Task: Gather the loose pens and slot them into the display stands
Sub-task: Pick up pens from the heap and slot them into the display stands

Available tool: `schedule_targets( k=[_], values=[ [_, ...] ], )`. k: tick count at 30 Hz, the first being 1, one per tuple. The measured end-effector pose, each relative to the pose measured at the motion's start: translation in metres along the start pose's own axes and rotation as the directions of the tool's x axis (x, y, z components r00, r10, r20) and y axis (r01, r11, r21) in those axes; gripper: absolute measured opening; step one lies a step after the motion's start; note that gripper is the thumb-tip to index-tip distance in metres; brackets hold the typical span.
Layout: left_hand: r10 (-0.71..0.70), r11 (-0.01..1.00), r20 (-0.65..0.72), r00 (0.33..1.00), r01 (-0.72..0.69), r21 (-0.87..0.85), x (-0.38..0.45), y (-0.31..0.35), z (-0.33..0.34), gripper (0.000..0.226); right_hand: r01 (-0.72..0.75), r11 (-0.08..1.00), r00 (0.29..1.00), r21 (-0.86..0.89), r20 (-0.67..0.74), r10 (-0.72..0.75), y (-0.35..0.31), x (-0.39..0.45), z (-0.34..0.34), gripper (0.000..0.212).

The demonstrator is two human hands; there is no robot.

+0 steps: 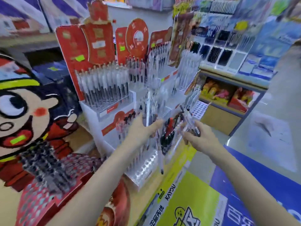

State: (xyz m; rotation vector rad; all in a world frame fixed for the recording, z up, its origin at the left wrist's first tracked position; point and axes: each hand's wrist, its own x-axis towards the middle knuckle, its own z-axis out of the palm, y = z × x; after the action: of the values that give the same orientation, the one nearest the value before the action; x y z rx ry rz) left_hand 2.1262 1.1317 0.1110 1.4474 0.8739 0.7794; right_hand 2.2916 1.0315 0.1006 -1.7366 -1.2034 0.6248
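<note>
Both hands, left hand [143,128] and right hand [193,136], grip blurred pens [149,110].

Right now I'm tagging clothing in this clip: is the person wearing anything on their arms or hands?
Nothing shows. The left hand and right hand are bare, with no gloves, rings, watch or bands visible. Both forearms are uncovered right to the frame's lower edge, with no sleeve in view. Motion blur could hide small details.
</note>
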Motion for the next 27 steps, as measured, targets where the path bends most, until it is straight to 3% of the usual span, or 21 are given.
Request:
schedule_targets(
  k=[6, 9, 12, 19, 24, 27],
  values=[
    [0.035, 0.987, -0.069, 0.997, -0.024, 0.156, 0.097, 0.003, 0.058, 0.037, -0.059, 0.993, 0.978, -0.104, -0.207, 0.036, 0.086, 0.116, -0.092, 0.045],
    [0.041, 0.992, -0.159, 0.986, -0.021, 0.127, 0.139, -0.007, 0.094, 0.035, -0.057, 0.991, 0.972, -0.122, -0.233, 0.027, 0.132, 0.175, -0.135, 0.038],
    [-0.031, 0.998, -0.233, 0.972, 0.043, 0.047, 0.182, -0.013, 0.134, 0.031, -0.016, 0.989, 0.991, -0.149, -0.132, -0.004, 0.16, 0.228, -0.16, 0.018],
    [-0.155, 0.987, -0.494, 0.855, 0.159, -0.035, 0.237, -0.011, 0.204, 0.016, 0.221, 0.88, 0.967, -0.421, 0.213, -0.141, 0.207, 0.306, -0.188, 0.019],
    [-0.172, 0.982, -0.629, 0.759, 0.186, -0.044, 0.254, -0.011, 0.228, 0.013, 0.2, 0.914, 0.98, -0.354, 0.062, -0.191, 0.238, 0.356, -0.22, 0.005],
    [-0.18, 0.975, -0.64, 0.747, 0.221, -0.016, 0.267, -0.011, 0.248, 0.037, 0.232, 0.89, 0.972, -0.393, 0.121, -0.2, 0.25, 0.377, -0.225, 0.011]
  ],
)
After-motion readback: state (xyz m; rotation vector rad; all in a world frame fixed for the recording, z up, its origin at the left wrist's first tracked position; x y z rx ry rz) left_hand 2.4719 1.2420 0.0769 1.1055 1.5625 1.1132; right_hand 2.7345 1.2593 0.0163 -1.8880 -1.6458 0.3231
